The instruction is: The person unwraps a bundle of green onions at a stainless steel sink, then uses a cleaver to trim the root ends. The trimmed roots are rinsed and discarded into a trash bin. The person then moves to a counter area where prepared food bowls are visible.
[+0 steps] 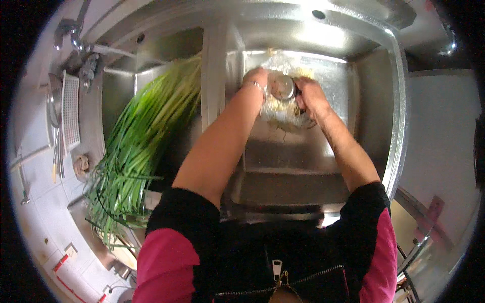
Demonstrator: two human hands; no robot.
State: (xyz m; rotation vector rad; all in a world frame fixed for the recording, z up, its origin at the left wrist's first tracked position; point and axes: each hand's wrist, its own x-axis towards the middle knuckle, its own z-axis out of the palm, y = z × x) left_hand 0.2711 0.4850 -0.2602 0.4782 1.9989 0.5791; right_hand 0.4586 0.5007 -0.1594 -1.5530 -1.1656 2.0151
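Note:
A round metal-rimmed item (282, 87), blurred and too unclear to name more exactly, is between my hands over the right basin of a steel sink (291, 189). Its right side is gripped by my right hand (310, 94). To its left is my left hand (257, 78), blurred, with a bracelet on the wrist. The fingers of that hand are mostly hidden, so its grip cannot be told. Pale yellowish plant scraps (279, 106) and darker stringy bits (282, 125) lie wet on the basin floor around and below the item.
A large bundle of long green leaves (140, 128) lies across the left basin and hangs over its near edge. A steel divider (213, 75) separates the basins. Farther left are a faucet (75, 39), a white perforated basket (70, 110) and a metal strainer or ladle (55, 106).

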